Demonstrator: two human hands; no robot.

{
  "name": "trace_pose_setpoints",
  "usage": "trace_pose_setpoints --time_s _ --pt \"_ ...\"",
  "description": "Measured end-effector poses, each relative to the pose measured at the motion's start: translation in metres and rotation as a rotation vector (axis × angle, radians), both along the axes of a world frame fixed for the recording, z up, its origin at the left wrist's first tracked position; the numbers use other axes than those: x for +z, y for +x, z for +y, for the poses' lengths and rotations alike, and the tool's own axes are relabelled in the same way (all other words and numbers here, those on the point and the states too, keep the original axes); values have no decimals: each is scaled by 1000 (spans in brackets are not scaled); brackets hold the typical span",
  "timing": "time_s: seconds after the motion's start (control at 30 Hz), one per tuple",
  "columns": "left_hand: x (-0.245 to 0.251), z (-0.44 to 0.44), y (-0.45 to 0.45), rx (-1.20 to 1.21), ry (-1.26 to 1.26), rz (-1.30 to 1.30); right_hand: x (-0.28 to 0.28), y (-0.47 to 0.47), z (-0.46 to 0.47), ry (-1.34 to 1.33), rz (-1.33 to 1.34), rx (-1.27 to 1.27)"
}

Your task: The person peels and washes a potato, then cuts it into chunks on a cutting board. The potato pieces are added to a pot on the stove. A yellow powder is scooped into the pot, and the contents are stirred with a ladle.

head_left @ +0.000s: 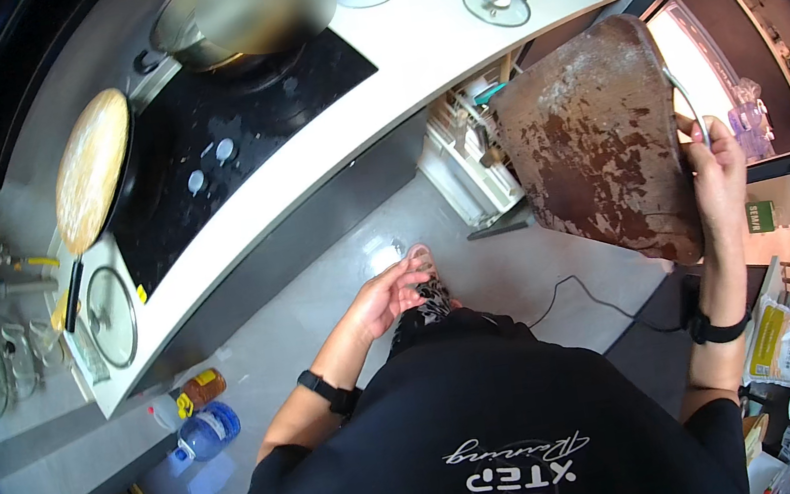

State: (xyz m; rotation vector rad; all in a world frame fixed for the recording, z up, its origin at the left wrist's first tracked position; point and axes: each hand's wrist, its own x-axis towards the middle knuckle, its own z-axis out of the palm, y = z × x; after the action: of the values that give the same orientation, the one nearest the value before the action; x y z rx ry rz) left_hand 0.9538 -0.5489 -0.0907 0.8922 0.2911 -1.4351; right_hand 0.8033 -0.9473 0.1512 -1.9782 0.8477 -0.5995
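Observation:
My right hand [717, 175] grips the metal handle [687, 101] of a large cutting board [593, 151]. The board is brown and worn, with dark patches and a whitish dusting on its face. It hangs tilted in the air to my right, partly covering a pulled-out dish drawer [478, 167]. Held low in front of my body, my left hand [388, 297] has nothing in it, and its fingers are loosely bent and apart.
The white counter [320, 144] carries a black cooktop [235, 129], a large steel pot [184, 41] and two glass lids [499, 3]. A frying pan [118, 187] tilts beside a pale round [94, 164]. Bottles [210, 428] stand on the floor, where a cable [590, 288] runs.

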Motion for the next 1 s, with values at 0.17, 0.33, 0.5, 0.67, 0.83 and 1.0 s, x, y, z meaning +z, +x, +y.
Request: trace_pose_setpoints --time_s 0.17,0.33,0.5,0.67,0.83,1.0 --pt "-2 -52 37 96 -70 -8 -21 45 -45 -142 -90 57" --pt "15 -108 56 11 -48 -94 -43 53 -69 -154 -17 87" --pt "24 -141 61 36 -1 -177 -89 65 -101 -218 56 125" --pt "26 -152 46 201 139 -185 -140 80 -123 -289 125 149" --pt "20 -179 4 379 132 -162 -178 101 -135 -258 142 223" --pt "16 -205 -28 416 231 -145 -179 134 -138 -251 143 322"
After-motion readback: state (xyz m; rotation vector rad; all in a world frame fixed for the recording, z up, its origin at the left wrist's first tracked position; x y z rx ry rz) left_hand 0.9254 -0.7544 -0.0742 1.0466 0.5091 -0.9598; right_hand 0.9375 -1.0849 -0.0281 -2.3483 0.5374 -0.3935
